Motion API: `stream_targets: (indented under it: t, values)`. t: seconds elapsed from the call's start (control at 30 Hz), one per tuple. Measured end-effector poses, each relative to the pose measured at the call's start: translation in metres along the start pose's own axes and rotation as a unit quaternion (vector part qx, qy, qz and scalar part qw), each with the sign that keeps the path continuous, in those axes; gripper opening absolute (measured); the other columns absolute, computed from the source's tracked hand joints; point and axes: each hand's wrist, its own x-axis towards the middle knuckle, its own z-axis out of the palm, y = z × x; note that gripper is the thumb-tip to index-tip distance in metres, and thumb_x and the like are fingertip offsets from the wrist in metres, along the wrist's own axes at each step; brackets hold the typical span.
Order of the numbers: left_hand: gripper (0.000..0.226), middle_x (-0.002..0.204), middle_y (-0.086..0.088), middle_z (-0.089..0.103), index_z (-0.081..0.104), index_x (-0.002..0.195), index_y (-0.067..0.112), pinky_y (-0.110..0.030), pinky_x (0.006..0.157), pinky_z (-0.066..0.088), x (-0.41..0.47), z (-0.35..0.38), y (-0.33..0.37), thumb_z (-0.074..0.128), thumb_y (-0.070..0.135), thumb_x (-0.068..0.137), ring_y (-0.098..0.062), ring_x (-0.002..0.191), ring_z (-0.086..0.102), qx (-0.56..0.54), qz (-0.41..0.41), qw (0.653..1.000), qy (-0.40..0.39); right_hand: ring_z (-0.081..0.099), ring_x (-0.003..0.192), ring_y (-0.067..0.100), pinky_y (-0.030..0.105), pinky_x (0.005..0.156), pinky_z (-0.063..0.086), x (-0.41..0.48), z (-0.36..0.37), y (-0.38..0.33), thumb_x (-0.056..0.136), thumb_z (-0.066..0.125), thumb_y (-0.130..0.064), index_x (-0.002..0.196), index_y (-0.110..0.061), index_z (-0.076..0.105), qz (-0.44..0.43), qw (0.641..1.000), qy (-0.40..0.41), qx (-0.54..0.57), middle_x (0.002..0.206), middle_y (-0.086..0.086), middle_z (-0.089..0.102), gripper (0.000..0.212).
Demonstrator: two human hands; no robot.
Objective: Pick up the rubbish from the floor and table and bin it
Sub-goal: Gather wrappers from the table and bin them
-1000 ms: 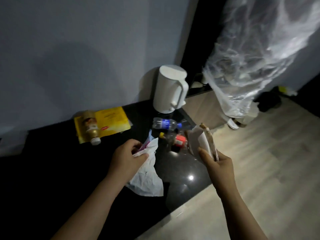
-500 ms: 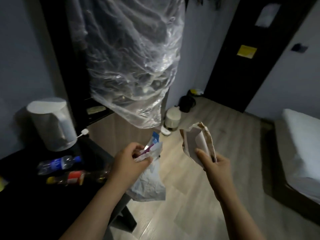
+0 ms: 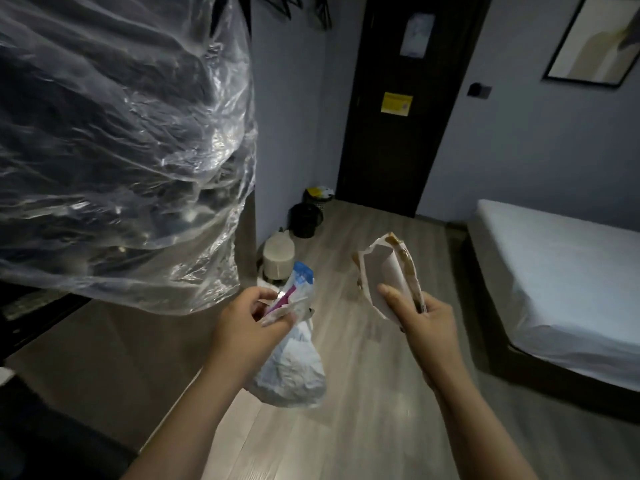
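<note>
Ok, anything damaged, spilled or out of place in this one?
Only the rubbish itself: the paper wrapper in the right hand is torn open and brown-stained along its edge, and the left hand grips crumpled white wrapping. The visible floor shows no spill.

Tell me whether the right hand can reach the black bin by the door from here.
Probably not yet. The right hand, gripping the paper wrapper, hangs well short of the black bin against the far wall. The floor between looks free, so stepping closer should do.
</note>
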Motion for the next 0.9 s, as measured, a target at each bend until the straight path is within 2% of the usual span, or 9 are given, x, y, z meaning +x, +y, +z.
stream_targets:
  t: [0.07, 0.17, 0.27, 0.37, 0.47, 0.7, 0.8, 0.83, 0.9]
  values:
    - [0.027, 0.077, 0.02, 0.068, 0.063, 0.079, 0.038, -0.02, 0.064, 0.051, 0.034, 0.011, -0.001, 0.081, 0.024, 0.065, 0.001, 0.071, 0.064, 0.003, 0.013, 1.0, -0.004, 0.038, 0.057, 0.017, 0.032, 0.054, 0.029, 0.029, 0.007, 0.003, 0.077, 0.072, -0.042, 0.07, 0.015, 0.05, 0.001, 1.0, 0.012, -0.013, 0.061, 0.011, 0.041, 0.061]
    - [0.026, 0.077, 0.019, 0.067, 0.062, 0.077, 0.039, -0.016, 0.058, 0.047, 0.087, 0.021, 0.003, 0.078, 0.022, 0.066, 0.001, 0.07, 0.062, 0.013, 0.021, 1.0, -0.006, 0.039, 0.059, 0.02, 0.033, 0.058, 0.031, 0.072, 0.018, 0.003, 0.076, 0.071, -0.044, 0.078, 0.019, 0.051, 0.007, 1.0, 0.008, -0.018, 0.065, 0.011, 0.045, 0.067]
    - [0.029, 0.076, 0.019, 0.068, 0.063, 0.077, 0.04, -0.017, 0.061, 0.048, 0.143, 0.029, 0.006, 0.076, 0.016, 0.066, 0.001, 0.071, 0.064, 0.015, 0.027, 0.999, -0.013, 0.04, 0.061, 0.021, 0.034, 0.059, 0.031, 0.117, 0.029, 0.005, 0.075, 0.071, -0.045, 0.083, 0.021, 0.051, 0.01, 0.999, 0.028, -0.028, 0.066, 0.011, 0.046, 0.069]
    - [0.025, 0.074, 0.022, 0.067, 0.064, 0.078, 0.034, -0.006, 0.055, 0.043, 0.189, 0.041, 0.007, 0.074, 0.014, 0.066, 0.004, 0.072, 0.062, 0.021, 0.032, 0.999, -0.019, 0.04, 0.061, 0.021, 0.033, 0.059, 0.031, 0.159, 0.04, 0.015, 0.077, 0.071, -0.042, 0.085, 0.019, 0.054, 0.019, 0.998, 0.043, -0.038, 0.067, 0.01, 0.045, 0.063]
    - [0.024, 0.075, 0.021, 0.067, 0.064, 0.076, 0.032, -0.002, 0.055, 0.041, 0.224, 0.057, 0.005, 0.073, 0.011, 0.067, 0.006, 0.072, 0.061, 0.02, 0.033, 0.999, -0.033, 0.038, 0.059, 0.019, 0.032, 0.057, 0.03, 0.195, 0.048, 0.028, 0.078, 0.07, -0.042, 0.084, 0.017, 0.056, 0.029, 0.997, 0.045, -0.049, 0.065, 0.009, 0.043, 0.061]
    - [0.02, 0.077, 0.019, 0.067, 0.064, 0.076, 0.032, -0.014, 0.059, 0.044, 0.322, 0.118, 0.011, 0.073, 0.016, 0.067, 0.001, 0.072, 0.062, 0.035, 0.047, 0.997, -0.052, 0.038, 0.057, 0.018, 0.028, 0.051, 0.03, 0.303, 0.049, 0.065, 0.078, 0.071, -0.043, 0.086, 0.017, 0.054, 0.031, 0.997, 0.059, -0.044, 0.065, 0.009, 0.042, 0.063]
    - [0.02, 0.077, 0.02, 0.067, 0.064, 0.077, 0.033, -0.011, 0.057, 0.044, 0.364, 0.153, 0.018, 0.074, 0.018, 0.067, 0.002, 0.072, 0.062, 0.04, 0.06, 0.996, -0.055, 0.042, 0.062, 0.019, 0.031, 0.057, 0.032, 0.356, 0.041, 0.08, 0.077, 0.071, -0.043, 0.091, 0.017, 0.056, 0.027, 0.998, 0.06, -0.025, 0.067, 0.023, 0.048, 0.063]
    - [0.02, 0.077, 0.02, 0.067, 0.064, 0.078, 0.033, -0.012, 0.058, 0.045, 0.378, 0.166, 0.021, 0.074, 0.019, 0.068, 0.002, 0.072, 0.062, 0.042, 0.062, 0.995, -0.058, 0.044, 0.064, 0.02, 0.032, 0.059, 0.033, 0.375, 0.037, 0.084, 0.077, 0.071, -0.042, 0.093, 0.017, 0.056, 0.024, 0.997, 0.062, -0.023, 0.074, 0.032, 0.051, 0.063]
    - [0.02, 0.077, 0.017, 0.068, 0.064, 0.079, 0.033, -0.014, 0.059, 0.045, 0.406, 0.19, 0.03, 0.074, 0.019, 0.069, 0.0, 0.073, 0.063, 0.049, 0.06, 0.995, -0.062, 0.049, 0.066, 0.025, 0.032, 0.062, 0.035, 0.412, 0.028, 0.091, 0.077, 0.072, -0.043, 0.097, 0.016, 0.056, 0.022, 0.997, 0.069, -0.021, 0.09, 0.037, 0.055, 0.064]
